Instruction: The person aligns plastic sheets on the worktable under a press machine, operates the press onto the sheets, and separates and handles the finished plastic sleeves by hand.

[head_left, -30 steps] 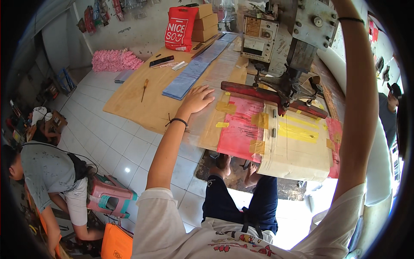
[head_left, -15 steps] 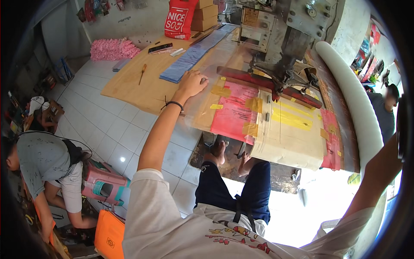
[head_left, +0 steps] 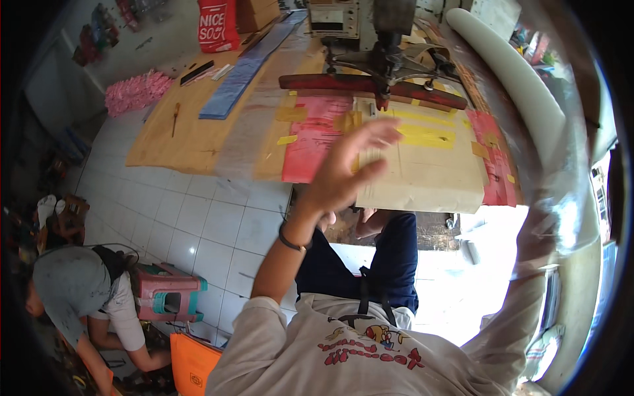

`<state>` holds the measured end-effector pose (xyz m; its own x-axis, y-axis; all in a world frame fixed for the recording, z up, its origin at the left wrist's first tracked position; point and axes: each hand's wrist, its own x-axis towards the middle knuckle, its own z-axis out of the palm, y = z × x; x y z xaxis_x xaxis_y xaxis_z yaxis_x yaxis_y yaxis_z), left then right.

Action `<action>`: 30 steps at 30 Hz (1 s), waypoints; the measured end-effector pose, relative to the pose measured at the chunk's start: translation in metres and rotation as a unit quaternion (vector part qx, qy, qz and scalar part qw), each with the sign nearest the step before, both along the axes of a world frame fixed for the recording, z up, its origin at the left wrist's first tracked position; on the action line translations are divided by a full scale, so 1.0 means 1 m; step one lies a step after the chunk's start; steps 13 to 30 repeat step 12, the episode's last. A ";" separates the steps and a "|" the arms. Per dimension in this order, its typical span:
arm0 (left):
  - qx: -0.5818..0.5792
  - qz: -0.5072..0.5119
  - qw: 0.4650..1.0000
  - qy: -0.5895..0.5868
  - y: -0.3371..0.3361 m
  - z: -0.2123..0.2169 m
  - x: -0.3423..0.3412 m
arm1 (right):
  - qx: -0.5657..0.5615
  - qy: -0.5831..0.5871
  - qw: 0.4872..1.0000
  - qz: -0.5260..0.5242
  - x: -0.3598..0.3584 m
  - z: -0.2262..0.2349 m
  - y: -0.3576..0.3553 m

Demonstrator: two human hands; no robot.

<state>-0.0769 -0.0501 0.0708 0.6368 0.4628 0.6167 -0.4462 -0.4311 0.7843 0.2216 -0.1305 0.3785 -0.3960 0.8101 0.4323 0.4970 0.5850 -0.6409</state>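
Observation:
My left hand [head_left: 350, 165], blurred by motion, hovers with its fingers apart and nothing in it. Under it lies a beige sheet [head_left: 422, 175] on the work table, flanked by a pink-red sheet [head_left: 314, 132] and a red piece [head_left: 490, 152], with strips of yellow and tan tape. A long dark-red bar [head_left: 422, 94], carried by the metal arm of a machine [head_left: 389, 59], spans the sheets just beyond my hand. My right forearm [head_left: 536, 228] reaches up at the right beside blurred clear plastic film [head_left: 568, 221]. The right hand's fingers cannot be made out.
A thick white roll [head_left: 508, 66] lies along the table's right side. On the left are a folded blue strip [head_left: 247, 69], a screwdriver [head_left: 176, 119] and a dark phone-like object [head_left: 197, 73]. A person [head_left: 79, 284] bends beside a pink stool [head_left: 168, 294] at the lower left.
My left hand has lifted from the table beside the blue strip and swung right, over the beige sheet. Clear film now shows along my right arm. The view has shifted too.

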 end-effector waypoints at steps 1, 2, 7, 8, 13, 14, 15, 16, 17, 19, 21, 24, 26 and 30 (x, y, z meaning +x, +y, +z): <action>0.009 -0.055 0.998 -0.003 -0.014 -0.008 0.016 | -0.002 -0.047 0.995 -0.082 -0.032 -0.035 0.016; -0.031 -0.110 0.993 0.007 -0.024 -0.021 0.029 | -0.013 -0.090 0.985 -0.150 -0.067 -0.071 0.036; -0.206 -0.325 0.922 -0.038 -0.048 -0.074 0.034 | -0.052 -0.139 0.968 -0.204 -0.064 -0.150 0.081; -0.222 -0.308 0.924 0.036 -0.048 -0.081 0.024 | -0.075 -0.110 0.962 -0.238 -0.063 -0.156 0.077; -0.308 -0.202 0.921 0.123 -0.056 -0.114 -0.003 | -0.088 -0.117 0.938 -0.313 -0.034 -0.172 0.064; -0.308 -0.202 0.921 0.123 -0.056 -0.114 -0.003 | -0.088 -0.117 0.938 -0.313 -0.034 -0.172 0.064; -0.308 -0.202 0.921 0.123 -0.056 -0.114 -0.003 | -0.088 -0.117 0.938 -0.313 -0.034 -0.172 0.064; -0.308 -0.202 0.921 0.123 -0.056 -0.114 -0.003 | -0.088 -0.117 0.938 -0.313 -0.034 -0.172 0.064; -0.308 -0.202 0.921 0.123 -0.056 -0.114 -0.003 | -0.088 -0.117 0.938 -0.313 -0.034 -0.172 0.064; -0.308 -0.202 0.921 0.123 -0.056 -0.114 -0.003 | -0.088 -0.117 0.938 -0.313 -0.034 -0.172 0.064; -0.308 -0.202 0.921 0.123 -0.056 -0.114 -0.003 | -0.088 -0.117 0.938 -0.313 -0.034 -0.172 0.064; -0.308 -0.202 0.921 0.123 -0.056 -0.114 -0.003 | -0.088 -0.117 0.938 -0.313 -0.034 -0.172 0.064; -0.308 -0.202 0.921 0.123 -0.056 -0.114 -0.003 | -0.088 -0.117 0.938 -0.313 -0.034 -0.172 0.064; -0.308 -0.202 0.921 0.123 -0.056 -0.114 -0.003 | -0.088 -0.117 0.938 -0.313 -0.034 -0.172 0.064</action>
